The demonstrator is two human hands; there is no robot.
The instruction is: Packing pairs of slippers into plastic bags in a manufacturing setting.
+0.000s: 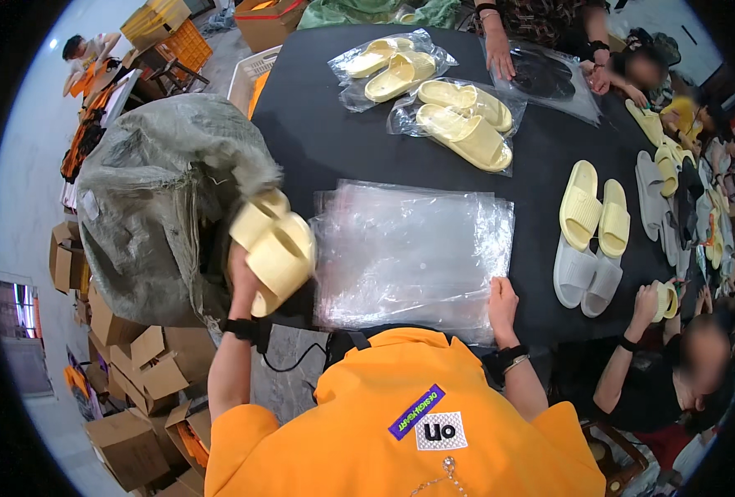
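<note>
A pair of pale yellow slide slippers [280, 261] is in my left hand [241, 277], held between the table's left edge and a grey-green woven sack [148, 215]. They look slightly blurred, and part of my left hand is hidden behind them. Flat on the black table in front of me lies a stack of clear plastic bags [409, 257]. At its near right edge my right hand [502, 302] pinches the plastic, thumb on top. Beyond the stack sit two pairs of yellow slippers in clear bags, one pair [400, 74] farther off and the other [467, 124] nearer.
Yellow slippers [581, 207] and grey slippers [574, 273] lie to the right. Across the table, a person's hand [500, 54] rests by a bag holding dark slippers [545, 79]. Another person at right holds a yellow slipper [665, 301]. Cardboard boxes [164, 364] crowd the floor at left.
</note>
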